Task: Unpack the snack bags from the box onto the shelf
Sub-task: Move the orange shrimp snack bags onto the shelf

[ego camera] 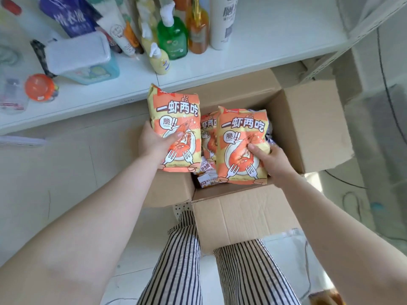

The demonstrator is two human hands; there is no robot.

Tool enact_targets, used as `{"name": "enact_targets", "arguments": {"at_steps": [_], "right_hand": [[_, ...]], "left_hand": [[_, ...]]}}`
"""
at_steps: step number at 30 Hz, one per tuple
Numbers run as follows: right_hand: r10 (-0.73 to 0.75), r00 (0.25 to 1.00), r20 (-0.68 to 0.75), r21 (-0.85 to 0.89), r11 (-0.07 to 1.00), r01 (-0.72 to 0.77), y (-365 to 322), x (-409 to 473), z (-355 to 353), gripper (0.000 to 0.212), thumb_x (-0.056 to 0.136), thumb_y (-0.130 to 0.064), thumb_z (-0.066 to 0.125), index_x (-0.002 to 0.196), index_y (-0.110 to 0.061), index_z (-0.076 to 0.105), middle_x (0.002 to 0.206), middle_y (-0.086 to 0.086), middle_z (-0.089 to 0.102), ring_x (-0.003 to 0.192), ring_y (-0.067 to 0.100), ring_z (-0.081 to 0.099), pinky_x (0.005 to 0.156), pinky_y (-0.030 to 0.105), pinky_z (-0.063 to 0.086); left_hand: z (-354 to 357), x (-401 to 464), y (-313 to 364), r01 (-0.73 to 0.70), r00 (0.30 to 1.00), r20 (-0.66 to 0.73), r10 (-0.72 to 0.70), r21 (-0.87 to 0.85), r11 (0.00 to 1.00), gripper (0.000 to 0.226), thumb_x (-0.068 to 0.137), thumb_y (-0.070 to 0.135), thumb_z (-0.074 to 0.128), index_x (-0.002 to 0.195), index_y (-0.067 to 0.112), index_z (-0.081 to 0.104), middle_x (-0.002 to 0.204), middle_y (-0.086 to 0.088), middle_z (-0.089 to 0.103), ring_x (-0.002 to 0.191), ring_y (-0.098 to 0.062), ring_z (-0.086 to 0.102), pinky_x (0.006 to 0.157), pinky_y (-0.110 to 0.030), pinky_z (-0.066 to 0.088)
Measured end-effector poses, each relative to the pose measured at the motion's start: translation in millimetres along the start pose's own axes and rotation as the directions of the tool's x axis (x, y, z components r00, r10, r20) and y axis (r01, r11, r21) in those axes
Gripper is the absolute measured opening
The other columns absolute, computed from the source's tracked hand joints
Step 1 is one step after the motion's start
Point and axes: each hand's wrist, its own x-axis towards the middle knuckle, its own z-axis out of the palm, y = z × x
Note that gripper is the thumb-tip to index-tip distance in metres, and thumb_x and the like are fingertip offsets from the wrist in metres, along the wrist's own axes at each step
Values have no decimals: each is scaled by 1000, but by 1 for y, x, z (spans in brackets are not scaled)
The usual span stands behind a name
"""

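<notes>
An open cardboard box [308, 128] stands on the floor below a white shelf [253, 53]. My left hand [157, 144] grips an orange-and-yellow shrimp snack bag [174, 115] by its lower left side, held over the box's left edge near the shelf front. My right hand [269, 161] grips a second, identical bag [240, 133] by its right side, above the box opening. Between the two, a third shrimp bag [209, 137] and small white snack packets [206, 180] lie inside the box.
The shelf's left and middle carry bottles, a green pump bottle [172, 38], an orange bottle [197, 29], a white bottle [222, 23] and a blue lidded tub [83, 60]. The shelf's right part shows bare white surface. My striped trouser legs [182, 260] stand before the box's near flap.
</notes>
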Motion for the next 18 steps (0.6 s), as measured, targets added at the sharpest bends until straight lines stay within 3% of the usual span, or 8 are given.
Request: {"name": "enact_targets", "arguments": {"at_steps": [2,6,10,14,18], "right_hand": [[-51,999,15,59,997,50,-29,-39,-10,18,87,-29,72,98,-17,65,88,4,77,72,16,75,60,31,61],[-135,988,81,110,986,125,-95,-112,-12,17,88,-26,69,99,-15,65,90,8,77,78,22,75,65,35,62],[-222,963,153,96,973,210,-150,-174,5,36,75,-32,73,103,-10,65,95,13,76,83,27,74,72,40,62],[-279,943,180,66,960,272,-188,-220,31,40,71,-33,73,102,-8,65,90,11,77,76,24,75,65,35,61],[-318,930,185,-19,945,326,-219,-260,69,59,64,-44,79,109,-9,65,99,15,75,89,33,73,82,48,58]], "left_hand": [[-23,-31,18,41,999,4,-40,-66,997,61,64,32,88,112,18,52,108,4,65,93,-18,63,77,-29,48],[-71,-96,60,51,999,12,-49,-219,974,60,69,25,86,118,13,52,114,0,65,94,-18,61,78,-29,46],[-122,-143,88,1,1000,2,-1,-329,944,53,68,22,86,111,19,54,110,0,68,97,-20,65,88,-37,52],[-178,-171,106,-57,998,-34,48,-397,916,50,69,23,85,108,21,54,100,7,66,90,-16,65,78,-30,51],[-248,-179,107,-118,993,-74,94,-463,878,53,68,25,86,109,21,52,104,6,67,93,-14,66,79,-31,53]]}}
